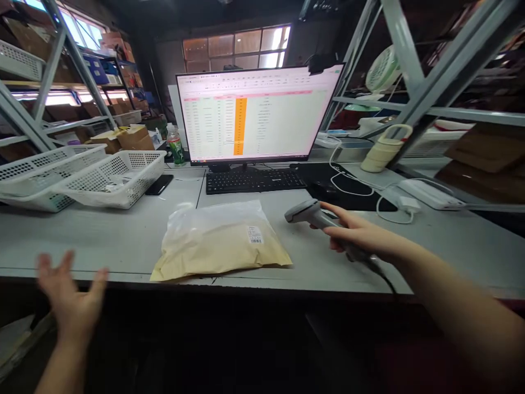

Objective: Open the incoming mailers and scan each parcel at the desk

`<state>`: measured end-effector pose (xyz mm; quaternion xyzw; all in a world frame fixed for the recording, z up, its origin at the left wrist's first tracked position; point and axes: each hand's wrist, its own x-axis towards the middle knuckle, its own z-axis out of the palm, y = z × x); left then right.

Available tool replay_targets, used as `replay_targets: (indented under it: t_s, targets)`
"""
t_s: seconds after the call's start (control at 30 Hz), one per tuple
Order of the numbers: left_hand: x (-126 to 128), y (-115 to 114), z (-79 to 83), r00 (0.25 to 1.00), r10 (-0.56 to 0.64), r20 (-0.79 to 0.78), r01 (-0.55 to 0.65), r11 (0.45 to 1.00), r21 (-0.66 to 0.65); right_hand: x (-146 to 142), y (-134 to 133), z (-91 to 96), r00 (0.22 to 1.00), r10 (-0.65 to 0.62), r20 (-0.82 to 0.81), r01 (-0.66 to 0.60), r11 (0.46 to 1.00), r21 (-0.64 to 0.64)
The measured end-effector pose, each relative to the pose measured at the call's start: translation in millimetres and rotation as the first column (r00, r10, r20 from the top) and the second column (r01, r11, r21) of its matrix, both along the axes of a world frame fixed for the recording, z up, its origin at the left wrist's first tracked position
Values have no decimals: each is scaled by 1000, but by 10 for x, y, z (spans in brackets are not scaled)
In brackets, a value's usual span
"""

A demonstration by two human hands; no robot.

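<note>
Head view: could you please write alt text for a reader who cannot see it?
A person's right hand holds a gray barcode scanner beside a beige package with a barcode label; the open left hand is near the desk's front edge. Behind are a keyboard and a monitor showing a spreadsheet.

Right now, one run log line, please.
left hand: open, empty | right hand: holding grey handheld scanner | yellowish plastic package: on pale table

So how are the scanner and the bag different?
The scanner is grey; the bag is pale yellow and whitish. The scanner is smaller than the bag. The right hand holds the scanner, while the bag lies on the table. Both are closer to the person than the keyboard.
</note>
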<state>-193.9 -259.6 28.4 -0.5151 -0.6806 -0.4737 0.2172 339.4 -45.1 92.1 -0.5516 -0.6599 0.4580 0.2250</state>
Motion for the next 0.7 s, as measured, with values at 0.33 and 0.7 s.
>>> replay_targets:
  t_s: [0.33, 0.7]
  targets:
    - [1493, 942, -160, 720, -561, -409, 303, 784, -542, 71, 907, -316, 946, -66, 318, -19, 966, 259]
    - [1374, 862, -406, 599, -583, -549, 262, 791, -553, -312, 2151, -594, 681, -207, 702, -284, 809, 515]
